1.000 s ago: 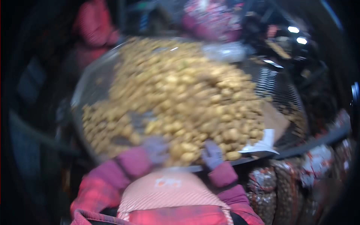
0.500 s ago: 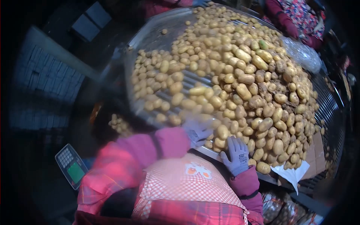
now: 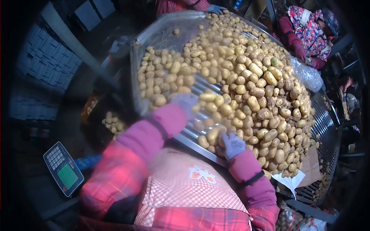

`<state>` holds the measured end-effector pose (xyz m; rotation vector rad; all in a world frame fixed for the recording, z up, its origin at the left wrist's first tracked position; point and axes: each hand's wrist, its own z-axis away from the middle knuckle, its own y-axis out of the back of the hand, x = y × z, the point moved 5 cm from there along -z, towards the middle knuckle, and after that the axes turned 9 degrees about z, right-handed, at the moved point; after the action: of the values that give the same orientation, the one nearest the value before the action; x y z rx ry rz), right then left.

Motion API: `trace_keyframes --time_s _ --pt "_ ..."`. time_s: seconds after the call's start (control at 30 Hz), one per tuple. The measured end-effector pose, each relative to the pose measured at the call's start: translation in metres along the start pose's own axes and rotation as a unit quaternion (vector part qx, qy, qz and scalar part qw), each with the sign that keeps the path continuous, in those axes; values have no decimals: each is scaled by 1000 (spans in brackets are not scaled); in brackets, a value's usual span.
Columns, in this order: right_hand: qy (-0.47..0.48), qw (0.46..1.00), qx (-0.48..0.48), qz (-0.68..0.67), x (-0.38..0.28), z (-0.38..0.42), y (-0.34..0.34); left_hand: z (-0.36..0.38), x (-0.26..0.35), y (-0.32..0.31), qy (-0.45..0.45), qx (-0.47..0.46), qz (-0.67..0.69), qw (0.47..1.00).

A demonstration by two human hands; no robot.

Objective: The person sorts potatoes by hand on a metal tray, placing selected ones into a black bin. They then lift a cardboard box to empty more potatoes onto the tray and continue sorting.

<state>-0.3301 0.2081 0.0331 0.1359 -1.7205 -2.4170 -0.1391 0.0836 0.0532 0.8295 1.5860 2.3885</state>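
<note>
A large heap of potatoes [image 3: 253, 103] covers much of a metal sorting table [image 3: 184, 143] with a slatted surface. My left hand [image 3: 185, 104], in a grey glove, is over the slats by the left-hand potatoes [image 3: 158, 82]; motion smears its fingers. Near the front rim my gloved right hand [image 3: 234, 146] rests against the heap's edge, fingers apart, touching a blurred potato [image 3: 214, 135]. Some of its fingertips are hidden among the potatoes.
A scale display [image 3: 63, 169] stands at lower left. Across the table are a co-worker's gloved hand [image 3: 216, 9] and another person in a floral top [image 3: 306, 29], beside clear plastic wrap [image 3: 307, 75]. Cardboard [image 3: 310, 169] and white paper [image 3: 289, 179] lie at the right front.
My left hand has moved away from the front rim, up and left across the slats. Potatoes there have shifted, baring more slats. My right hand is a little further left. The view has shifted.
</note>
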Motion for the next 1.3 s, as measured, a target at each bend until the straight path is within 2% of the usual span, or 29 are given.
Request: trace_keyframes --time_s 0.07,0.1,0.17,0.23,0.3,0.33,0.37,0.4,0.43,0.47,0.5,0.57,0.6,0.67,0.7,0.77,0.83,0.9,0.97,1.0,1.03,1.07,1.1,1.13,1.17,1.2,1.23,1.27,1.3 --pt "-22 999 -47 3 -19 -18 8 9 -33 5 -67 144 -42 986" --pt "-21 999 -38 15 -26 -30 12 2 -57 -4 -66 158 -39 984" --pt "-28 997 -50 54 -38 -53 9 -8 -98 -8 17 175 111 978" --pt "-23 998 -51 30 -48 -74 18 -3 -100 0 31 142 113 983" --pt "-11 996 57 -60 -62 -88 27 -2 -99 6 6 186 102 977" --pt "18 993 -6 -114 -65 -100 25 -9 -102 15 43 166 76 982" --pt "19 994 -6 -108 -64 -101 28 -4 -103 22 44 171 81 981" --pt "22 986 24 -162 -63 -100 33 11 -102 39 29 187 341 921" --pt "25 975 53 -216 -59 -99 37 19 -104 46 13 189 576 795" --pt "14 977 114 -179 -47 -98 45 -12 -150 17 -13 256 422 870" --pt "2 975 173 -143 -31 -93 49 0 -161 24 -11 255 424 869" --pt "-36 944 329 1 -8 -71 60 38 -165 40 -3 247 489 836" --pt "-52 949 304 67 5 -70 46 54 -162 22 46 199 657 726" --pt "-77 951 246 173 8 -69 24 50 -181 -24 -11 178 421 889" --pt "-84 952 206 210 -2 -71 17 55 -173 -21 -11 180 425 887" --pt "-114 966 165 162 0 -85 -4 61 -144 -20 -39 153 168 973" --pt "-73 987 120 75 1 -105 -20 54 -138 -36 -70 165 163 970" --pt "-62 982 98 147 -22 -110 -17 51 -130 -43 -101 176 158 966" --pt "-52 994 79 50 -46 -107 0 39 -134 -46 -26 93 182 979" --pt "-34 997 73 -22 -56 -105 4 34 -137 -44 -26 100 181 978" --pt "-16 994 65 -92 -61 -99 4 29 -142 -45 -17 147 345 927" --pt "3 993 108 -49 -55 -99 -2 26 -146 -51 -7 189 499 845" --pt "10 993 109 -44 -59 -104 21 29 -148 -39 2 227 637 736" --pt "-14 998 -19 -67 -61 -112 38 34 -150 -36 66 166 741 648" --pt "-36 984 -149 -88 -64 -115 41 44 -150 -15 71 174 739 647" --pt "37 989 -49 -134 -68 -131 47 50 -149 -8 135 110 842 511" --pt "-2 993 -9 -118 -65 -144 48 53 -147 -9 191 43 914 354" --pt "42 991 58 -110 -82 -157 68 48 -150 -18 199 27 935 291" --pt "86 983 124 -102 -98 -170 85 43 -156 -29 199 40 936 288"
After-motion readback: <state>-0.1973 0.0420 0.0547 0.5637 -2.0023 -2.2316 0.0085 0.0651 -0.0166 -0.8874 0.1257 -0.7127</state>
